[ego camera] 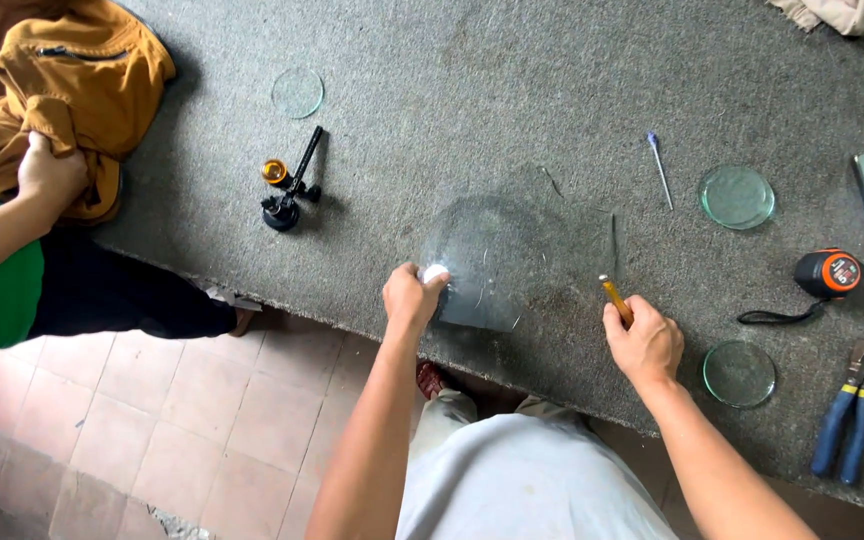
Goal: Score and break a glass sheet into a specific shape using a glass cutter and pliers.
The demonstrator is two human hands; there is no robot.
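Clear glass sheet [492,265] flat on carpeted bench [452,60], overhanging near edge: thin, stiff, brittle, likely sharp-edged, best gripped at edges; left hand [410,295] pinching left rim with white pad, right hand [642,342] clenched on yellow-handled cutter [615,298].

The scene is seen through a single head-worn camera, aimed steeply down from above the person's own torso at the lower middle of the frame. The grey carpeted table [512,80] is viewed at arm's length and fills the upper and right frame; tiled floor [202,430] is seen lower left. No second view is provided.
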